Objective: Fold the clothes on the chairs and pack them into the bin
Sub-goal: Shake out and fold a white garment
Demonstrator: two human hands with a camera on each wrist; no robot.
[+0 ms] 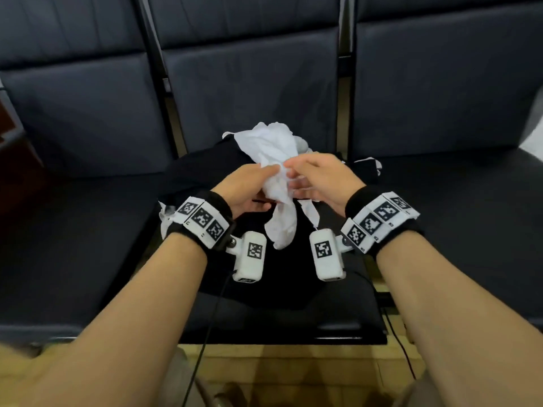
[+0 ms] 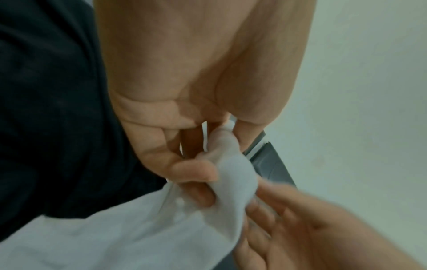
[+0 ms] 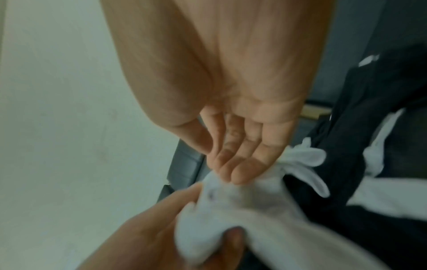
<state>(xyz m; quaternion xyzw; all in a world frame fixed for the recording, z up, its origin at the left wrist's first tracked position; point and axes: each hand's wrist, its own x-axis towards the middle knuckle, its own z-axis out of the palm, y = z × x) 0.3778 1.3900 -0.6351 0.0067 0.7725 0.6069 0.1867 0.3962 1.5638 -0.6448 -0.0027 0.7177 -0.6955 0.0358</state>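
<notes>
A crumpled white garment (image 1: 271, 148) is held up over a black garment (image 1: 264, 289) that lies spread on the middle chair seat. My left hand (image 1: 269, 179) grips a bunch of the white cloth (image 2: 233, 175), with fingers and thumb curled round it. My right hand (image 1: 293, 174) meets it from the right with fingers straight. In the right wrist view its fingertips (image 3: 238, 173) touch the white cloth (image 3: 254, 210) without curling round it. A tail of the white garment hangs down between my wrists. No bin is in view.
Three dark padded chairs stand in a row; the left seat (image 1: 73, 245) and right seat (image 1: 470, 215) are bare. Another black-and-white piece (image 1: 371, 165) lies at the middle seat's right edge. A white scrap (image 1: 165, 217) shows by my left wrist. Cables hang near the front edge.
</notes>
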